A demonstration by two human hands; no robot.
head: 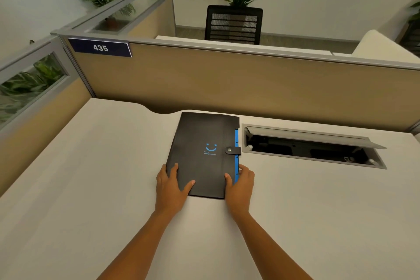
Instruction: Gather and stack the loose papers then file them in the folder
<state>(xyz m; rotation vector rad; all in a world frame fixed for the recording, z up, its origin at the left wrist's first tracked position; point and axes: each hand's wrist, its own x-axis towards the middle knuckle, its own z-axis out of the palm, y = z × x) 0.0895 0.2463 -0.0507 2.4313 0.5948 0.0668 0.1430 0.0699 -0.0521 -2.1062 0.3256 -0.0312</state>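
Observation:
A black folder with a blue smiley print lies flat on the white desk, its snap strap fastened on the right edge where blue tabs stick out. My left hand holds its near left corner, thumb on top of the cover. My right hand holds the near right corner, thumb on the cover and fingers round the blue edge. No loose papers are in sight.
An open cable hatch with a raised grey lid is sunk into the desk just right of the folder. A tan partition with a "435" sign walls the desk's back and left. Beyond it stand a black chair and plants.

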